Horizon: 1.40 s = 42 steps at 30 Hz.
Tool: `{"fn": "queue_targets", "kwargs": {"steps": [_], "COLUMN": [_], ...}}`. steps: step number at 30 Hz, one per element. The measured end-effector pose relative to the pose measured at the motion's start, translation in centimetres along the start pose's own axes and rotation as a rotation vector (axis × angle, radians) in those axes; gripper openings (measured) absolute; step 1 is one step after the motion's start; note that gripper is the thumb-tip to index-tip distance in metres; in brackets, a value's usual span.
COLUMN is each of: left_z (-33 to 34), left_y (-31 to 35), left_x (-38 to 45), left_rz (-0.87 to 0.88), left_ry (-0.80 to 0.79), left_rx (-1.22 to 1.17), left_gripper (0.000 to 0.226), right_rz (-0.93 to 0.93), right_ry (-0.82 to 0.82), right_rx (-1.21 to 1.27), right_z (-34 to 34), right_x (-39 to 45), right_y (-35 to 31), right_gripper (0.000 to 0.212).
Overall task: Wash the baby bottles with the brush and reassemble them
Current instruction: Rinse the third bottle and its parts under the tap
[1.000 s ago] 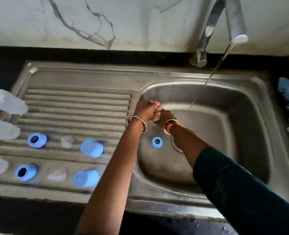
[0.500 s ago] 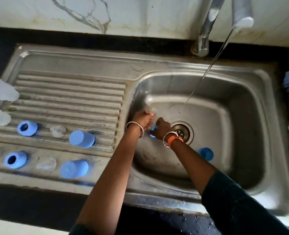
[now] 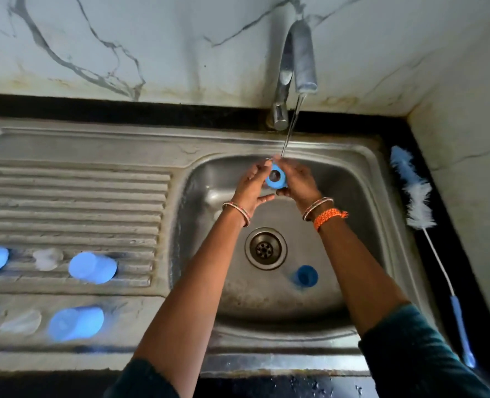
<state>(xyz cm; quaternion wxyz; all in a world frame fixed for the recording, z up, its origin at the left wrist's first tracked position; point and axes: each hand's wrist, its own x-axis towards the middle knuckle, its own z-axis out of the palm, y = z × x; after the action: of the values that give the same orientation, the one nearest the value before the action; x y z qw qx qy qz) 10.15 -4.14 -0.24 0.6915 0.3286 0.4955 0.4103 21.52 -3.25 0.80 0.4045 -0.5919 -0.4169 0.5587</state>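
Blue collar ring (image 3: 276,177): we note left hand (image 3: 252,186) and right hand (image 3: 299,183) pinching it under tap stream (image 3: 291,130)

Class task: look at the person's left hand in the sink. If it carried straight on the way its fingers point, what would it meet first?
The left hand points up and right, already touching the blue ring. Beyond that, probably the water stream; depth is unclear.
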Motion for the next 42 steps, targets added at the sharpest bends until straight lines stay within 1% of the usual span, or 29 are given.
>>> {"fn": "queue_targets", "kwargs": {"steps": [2,3,4,6,8,9,10,11,13,14,15,16,18,20,21,23,24,25,26,28,30,32,34,35,37,39,40,42], "left_z": [0.3,0.4,0.5,0.6,0.9,1.1,1.3,1.6,2.0,2.0,2.1,2.0,1.7,1.2,1.0,0.7,0.7,0.7,0.7,1.0,1.4,1.3,1.2,1.1,1.4,2.1,2.4,2.7], "left_y": [0.6,0.8,1.0,1.4,1.5,1.5,1.5,1.5,1.2,1.1,1.0,0.9,0.8,1.0,1.1,1.4,1.3,1.2,1.2,1.2,1.2,1.4,1.8,2.1,2.5,2.6,2.5,2.3], "left_x": [0.2,0.3,0.6,1.1,1.5,1.7,1.8,1.9,1.8,1.6,1.3,1.1,0.9,1.1,1.2,1.2,1.2,1.2,1.2,0.8,0.2,0.0,0.1,0.3,0.4,0.2,0.2,-0.2], "left_rz": [-0.019,-0.024,-0.023,-0.032,-0.049,-0.047,-0.027,0.008,0.097,0.139,0.166,0.182,0.217,0.303,0.338,0.340,0.348,0.384,0.450,0.600,0.654,0.624,0.565,0.522,0.412,0.346,0.370,0.484], "left_ry": [-0.053,-0.061,-0.051,-0.009,0.031,0.057,0.091,0.126,0.171,0.173,0.171,0.179,0.252,0.379,0.410,0.400,0.395,0.413,0.445,0.452,0.436,0.426,0.455,0.461,0.428,0.375,0.378,0.437], "left_rx": [-0.007,-0.033,-0.071,-0.182,-0.285,-0.289,-0.253,-0.191,-0.066,-0.028,-0.011,-0.003,0.041,0.233,0.313,0.370,0.375,0.395,0.452,0.561,0.608,0.591,0.594,0.572,0.485,0.451,0.493,0.657], "left_gripper": [0.013,0.014,0.015,0.020,0.029,0.030,0.027,0.023,0.020,0.019,0.019,0.021,0.021,0.018,0.017,0.018,0.022,0.025,0.022,0.006,0.017,0.014,0.008,0.007,0.014,0.020,0.022,0.021], "right_rz": [0.002,0.008,0.016,0.026,0.016,0.007,-0.004,-0.023,-0.050,-0.054,-0.060,-0.070,-0.063,-0.052,-0.067,-0.126,-0.154,-0.167,-0.168,-0.131,-0.121,-0.134,-0.136,-0.150,-0.195,-0.205,-0.195,-0.171], "right_ry": [0.043,0.040,0.013,-0.096,-0.157,-0.141,-0.095,-0.012,0.193,0.271,0.303,0.290,0.174,0.015,-0.018,0.044,0.088,0.114,0.131,0.190,0.214,0.135,0.035,0.011,0.052,0.159,0.206,0.251], "right_rx": [0.002,0.057,0.142,0.292,0.336,0.327,0.300,0.242,0.082,0.022,-0.020,-0.038,-0.022,0.047,0.059,0.019,-0.014,-0.043,-0.066,-0.094,-0.113,-0.151,-0.103,-0.061,-0.011,0.019,0.020,-0.010], "right_z": [-0.1,-0.1,-0.1,-0.2,-0.2,0.0,0.2,0.4,0.7,0.8,1.0,1.2,1.6,1.8,1.7,1.2,0.9,0.7,0.7,0.8,1.0,1.0,1.0,0.9,0.6,0.5,0.7,1.0], "right_x": [0.1,0.0,-0.1,-0.5,-0.7,-0.8,-0.8,-0.7,-0.1,0.2,0.4,0.4,0.3,-0.2,-0.5,-0.6,-0.5,-0.4,-0.3,-0.1,0.0,-0.1,-0.5,-0.6,-0.7,-0.7,-0.6,-0.5], "right_y": [-0.4,-0.6,-0.8,-1.5,-1.9,-2.0,-2.0,-2.0,-2.0,-2.1,-2.3,-2.4,-2.4,-2.3,-2.2,-2.1,-2.1,-2.2,-2.3,-2.7,-3.0,-3.0,-2.8,-2.6,-2.3,-2.7,-2.8,-3.4], "right_gripper": [0.033,0.035,0.033,0.024,0.017,0.016,0.015,0.015,0.025,0.031,0.035,0.037,0.033,0.015,0.007,0.005,0.010,0.018,0.026,0.042,0.047,0.043,0.028,0.021,0.019,0.026,0.029,0.038]}}
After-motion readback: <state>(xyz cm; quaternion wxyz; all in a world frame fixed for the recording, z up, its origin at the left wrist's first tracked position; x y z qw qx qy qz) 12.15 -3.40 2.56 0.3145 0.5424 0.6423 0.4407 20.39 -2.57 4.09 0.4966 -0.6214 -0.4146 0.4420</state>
